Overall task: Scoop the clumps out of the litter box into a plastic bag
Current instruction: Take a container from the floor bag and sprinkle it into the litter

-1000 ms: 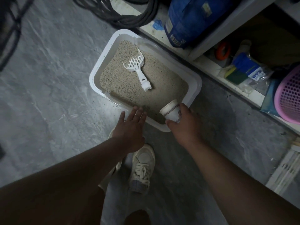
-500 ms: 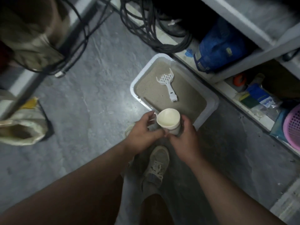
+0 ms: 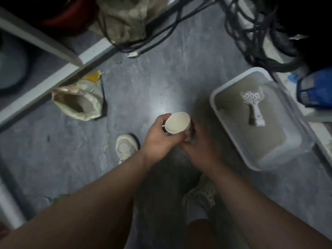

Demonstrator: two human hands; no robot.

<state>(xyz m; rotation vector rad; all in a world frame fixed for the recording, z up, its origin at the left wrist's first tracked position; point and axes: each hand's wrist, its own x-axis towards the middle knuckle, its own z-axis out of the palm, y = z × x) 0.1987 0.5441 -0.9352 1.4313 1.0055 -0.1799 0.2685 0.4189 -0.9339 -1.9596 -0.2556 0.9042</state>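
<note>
An empty white paper cup (image 3: pixel 177 122) is held upright above the floor by both hands. My left hand (image 3: pixel 159 139) grips its left side and my right hand (image 3: pixel 199 146) wraps its right side and base. The white litter box (image 3: pixel 221 87) sits on the floor to the right, filled with tan litter. A white slotted scoop (image 3: pixel 253 105) lies on the litter, untouched. An open sack (image 3: pixel 79 101) with pale litter inside stands on the floor at the left.
Grey shelving (image 3: pixel 45 74) runs along the left and right. Black cables (image 3: pixel 255 38) coil at the top right beside a blue bag (image 3: pixel 314 88). My two white shoes (image 3: pixel 125 146) are on the grey floor below my hands.
My left hand left the litter box rim and joined the right on the cup. The cup rose upright. My view swung left, bringing the open sack into sight.
</note>
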